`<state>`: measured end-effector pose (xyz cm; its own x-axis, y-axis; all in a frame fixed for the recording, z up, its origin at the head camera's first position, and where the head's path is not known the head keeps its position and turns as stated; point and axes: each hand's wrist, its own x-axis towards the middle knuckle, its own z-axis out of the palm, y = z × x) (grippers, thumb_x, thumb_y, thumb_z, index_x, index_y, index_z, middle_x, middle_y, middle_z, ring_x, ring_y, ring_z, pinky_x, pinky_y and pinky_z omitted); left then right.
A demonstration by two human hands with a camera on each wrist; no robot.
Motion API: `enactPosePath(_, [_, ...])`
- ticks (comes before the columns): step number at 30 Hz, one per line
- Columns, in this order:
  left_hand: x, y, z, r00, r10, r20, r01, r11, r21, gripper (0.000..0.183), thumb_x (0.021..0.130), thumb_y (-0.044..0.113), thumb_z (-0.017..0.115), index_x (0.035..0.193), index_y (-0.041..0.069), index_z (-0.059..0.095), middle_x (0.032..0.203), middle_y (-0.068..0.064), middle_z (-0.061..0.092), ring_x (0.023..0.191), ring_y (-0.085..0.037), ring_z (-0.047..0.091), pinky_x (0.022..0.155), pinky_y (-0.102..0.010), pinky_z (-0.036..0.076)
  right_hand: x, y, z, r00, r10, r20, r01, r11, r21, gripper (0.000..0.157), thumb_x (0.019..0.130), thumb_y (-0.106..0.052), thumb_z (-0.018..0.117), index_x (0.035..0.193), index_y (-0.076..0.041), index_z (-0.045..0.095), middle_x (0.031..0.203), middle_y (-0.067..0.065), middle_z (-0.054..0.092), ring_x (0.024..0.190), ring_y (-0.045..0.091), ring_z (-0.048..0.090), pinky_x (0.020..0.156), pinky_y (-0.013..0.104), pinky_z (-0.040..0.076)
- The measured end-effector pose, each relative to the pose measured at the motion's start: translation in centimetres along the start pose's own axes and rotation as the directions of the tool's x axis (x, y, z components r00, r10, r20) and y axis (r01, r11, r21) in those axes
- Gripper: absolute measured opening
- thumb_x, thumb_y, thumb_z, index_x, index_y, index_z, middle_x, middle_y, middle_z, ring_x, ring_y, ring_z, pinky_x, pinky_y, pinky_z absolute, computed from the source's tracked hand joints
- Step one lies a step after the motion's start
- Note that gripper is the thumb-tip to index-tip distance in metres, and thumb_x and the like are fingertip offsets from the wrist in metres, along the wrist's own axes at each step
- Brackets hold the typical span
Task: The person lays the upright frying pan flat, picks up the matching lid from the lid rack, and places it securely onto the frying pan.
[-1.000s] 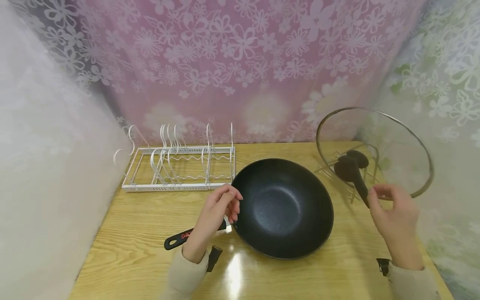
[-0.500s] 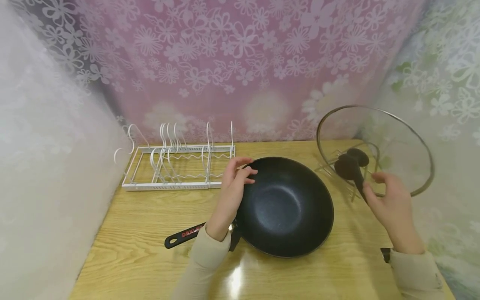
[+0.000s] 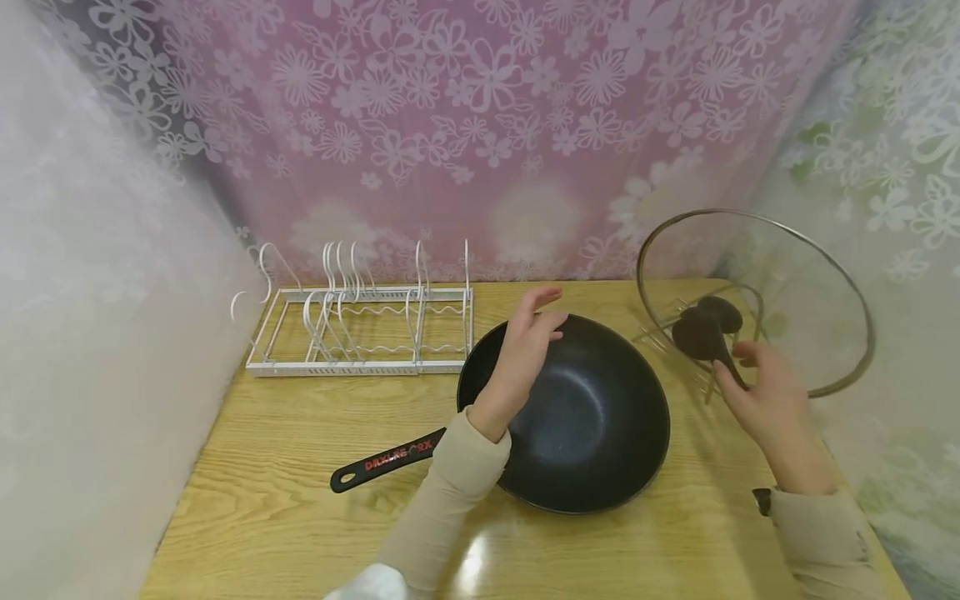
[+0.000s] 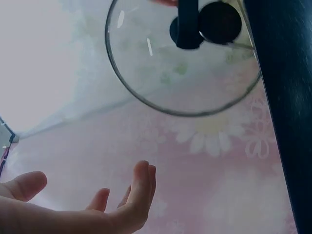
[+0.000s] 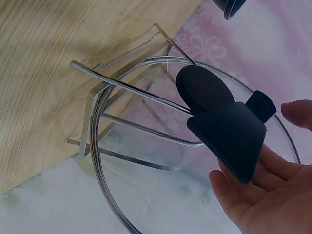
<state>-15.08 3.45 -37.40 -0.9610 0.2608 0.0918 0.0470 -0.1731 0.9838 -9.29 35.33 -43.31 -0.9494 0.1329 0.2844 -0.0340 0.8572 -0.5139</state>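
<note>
My left hand (image 3: 525, 350) is over the upper left part of a black wok (image 3: 570, 425), its fingers loosely bent and nothing in them. In the left wrist view the left fingers (image 4: 141, 183) stand apart from the thumb. A glass pot lid (image 3: 870, 325) with a metal rim stands tilted in a small wire lid rack (image 5: 90, 117). Its black handle (image 5: 234, 136) sticks out toward my right hand (image 3: 776, 400). In the right wrist view the right fingers (image 5: 226, 190) lie right at the handle's underside, while the thumb is apart from it.
A white wire dish rack (image 3: 360, 367) stands at the back left of the wooden table (image 3: 277, 458). The wok's handle (image 3: 390, 458) points to the front left. Flowered curtains (image 3: 480, 125) hang close behind and at the sides.
My left hand has moved up and right from beside the wok's handle to over the wok. My right hand has moved slightly up and left along the lid's handle. The lid stays in its rack.
</note>
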Motion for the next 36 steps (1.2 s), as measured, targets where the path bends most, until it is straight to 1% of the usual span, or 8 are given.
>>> enactPosePath(6, [2.0, -1.2, 2.7, 0.995, -0.018, 0.094, 0.023, 0.998, -0.051, 0.048, 0.099, 0.023, 0.052, 0.145, 0.012, 0.044, 0.145, 0.001, 0.045, 0.122, -0.013, 0.052, 0.096, -0.031, 0.047, 0.2, 0.0, 0.3, 0.998, 0.045, 0.04, -0.045, 0.999, -0.015, 0.047, 0.099, -0.026, 0.057, 0.127, 0.012, 0.052, 0.112, 0.034, 0.059, 0.104, 0.053, 0.053, 0.082, 0.065, 0.041])
enactPosePath(12, [4.6, -4.2, 5.8, 0.995, 0.024, 0.094, -0.015, 0.996, -0.092, 0.049, 0.096, 0.02, 0.05, 0.144, 0.008, 0.047, 0.147, -0.004, 0.045, 0.123, -0.009, 0.051, 0.099, -0.026, 0.042, 0.7, 0.4, 0.8, 0.995, 0.052, 0.079, -0.046, 0.996, -0.071, 0.045, 0.099, -0.031, 0.056, 0.119, 0.01, 0.058, 0.106, 0.033, 0.063, 0.092, 0.051, 0.06, 0.072, 0.061, 0.047])
enactPosePath(17, [6.4, -6.8, 8.1, 0.996, -0.014, 0.087, 0.023, 0.995, -0.096, 0.048, 0.095, 0.02, 0.053, 0.142, 0.011, 0.049, 0.147, -0.003, 0.045, 0.124, -0.008, 0.05, 0.104, -0.03, 0.039, 1.0, 1.1, 0.9, 0.995, 0.025, 0.092, -0.018, 0.997, -0.075, 0.037, 0.099, -0.032, 0.057, 0.103, 0.005, 0.061, 0.087, 0.025, 0.066, 0.068, 0.037, 0.061, 0.054, 0.046, 0.046])
enactPosePath(20, [7.1, -8.1, 9.5, 0.992, -0.074, 0.1, 0.082, 0.993, -0.083, 0.053, 0.092, 0.022, 0.057, 0.144, 0.014, 0.047, 0.147, 0.002, 0.043, 0.126, -0.011, 0.048, 0.107, -0.034, 0.037, 1.4, 1.5, 0.7, 0.99, 0.036, 0.136, -0.034, 0.999, -0.019, 0.038, 0.1, -0.035, 0.057, 0.097, 0.002, 0.062, 0.08, 0.017, 0.068, 0.065, 0.029, 0.061, 0.053, 0.036, 0.044])
enactPosePath(24, [7.4, -9.4, 11.5, 0.976, -0.175, 0.129, 0.183, 0.982, -0.055, 0.062, 0.088, 0.019, 0.058, 0.148, 0.016, 0.042, 0.15, 0.002, 0.039, 0.133, -0.018, 0.042, 0.111, -0.041, 0.033, 2.1, 2.0, 0.2, 0.964, 0.078, 0.254, -0.097, 0.993, 0.065, 0.044, 0.101, -0.04, 0.055, 0.098, 0.003, 0.064, 0.08, 0.014, 0.072, 0.07, 0.027, 0.066, 0.056, 0.033, 0.049])
enactPosePath(27, [7.3, -10.2, 12.7, 0.957, -0.245, 0.156, 0.251, 0.968, -0.016, 0.071, 0.083, 0.015, 0.058, 0.152, 0.017, 0.038, 0.153, 0.001, 0.036, 0.139, -0.018, 0.035, 0.113, -0.041, 0.031, 2.4, 2.4, -0.1, 0.937, 0.079, 0.341, -0.127, 0.984, 0.122, 0.045, 0.102, -0.039, 0.055, 0.098, 0.005, 0.063, 0.077, 0.012, 0.072, 0.066, 0.02, 0.067, 0.053, 0.032, 0.051])
enactPosePath(31, [7.7, -11.4, 13.6, 0.94, -0.282, 0.191, 0.283, 0.959, 0.023, 0.081, 0.078, 0.013, 0.057, 0.155, 0.016, 0.032, 0.158, 0.003, 0.031, 0.143, -0.016, 0.03, 0.114, -0.04, 0.031, 2.7, 2.6, 0.1, 0.917, 0.047, 0.396, -0.122, 0.979, 0.166, 0.042, 0.102, -0.035, 0.054, 0.089, 0.005, 0.06, 0.067, 0.008, 0.065, 0.054, 0.014, 0.059, 0.048, 0.031, 0.048])
enactPosePath(36, [8.0, -12.2, 14.5, 0.937, -0.277, 0.213, 0.26, 0.96, 0.105, 0.083, 0.075, 0.006, 0.058, 0.154, 0.018, 0.036, 0.155, 0.008, 0.036, 0.133, -0.01, 0.04, 0.105, -0.032, 0.038, 3.2, 2.6, 0.6, 0.901, 0.033, 0.432, -0.1, 0.986, 0.134, 0.044, 0.104, -0.033, 0.047, 0.092, 0.008, 0.058, 0.072, 0.01, 0.061, 0.057, 0.02, 0.056, 0.049, 0.033, 0.05])
